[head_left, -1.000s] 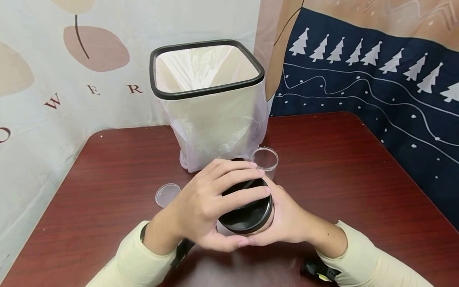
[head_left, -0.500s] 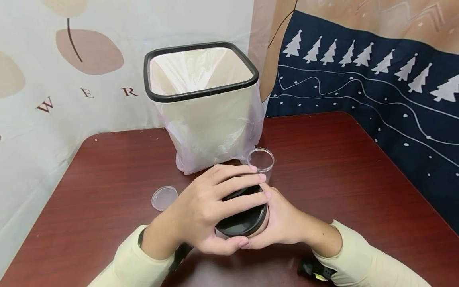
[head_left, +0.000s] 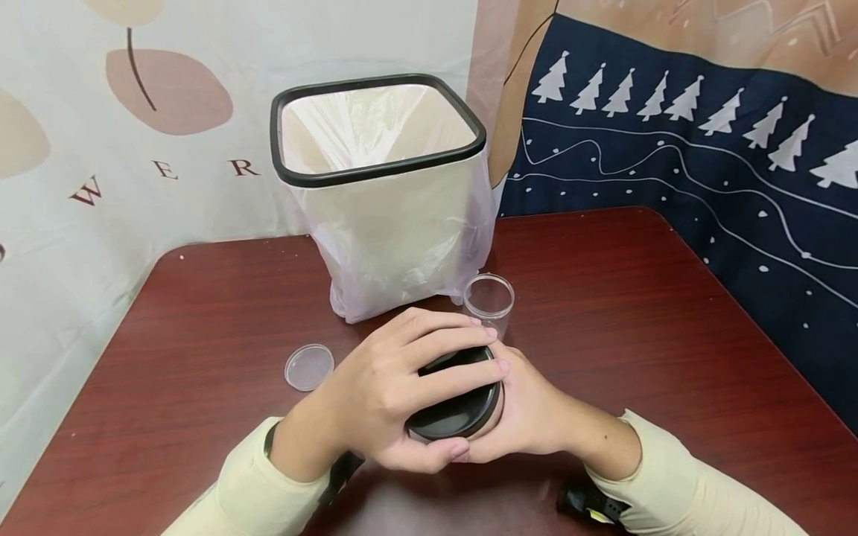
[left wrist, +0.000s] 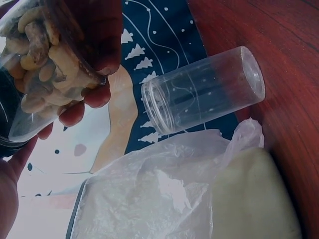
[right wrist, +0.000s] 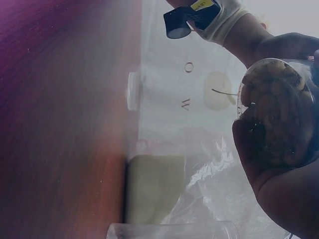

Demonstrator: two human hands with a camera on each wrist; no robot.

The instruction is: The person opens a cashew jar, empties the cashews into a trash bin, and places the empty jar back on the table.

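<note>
A clear jar [left wrist: 42,74] of nuts that look like cashews, topped by a black lid [head_left: 452,413], is held up over the near part of the table. My left hand [head_left: 395,387] grips the lid from above, its fingers spread across the top and the thumb at the near rim. Around the jar's body wraps my right hand [head_left: 529,406], its thumb tip meeting the left thumb. From the right wrist view the jar's base shows, full of nuts, clear of the table. Just beyond the hands stands an uncapped clear plastic jar [head_left: 494,299].
A bin with a black rim [head_left: 382,179] and a thin plastic liner stands at the back of the red-brown table [head_left: 643,320]. Left of my hands lies a clear round lid [head_left: 309,367]. Printed cloths [head_left: 617,156] hang behind the table.
The whole head view has shifted slightly. Both hands keep the same hold on the jar and its lid, with barely any turn visible.
</note>
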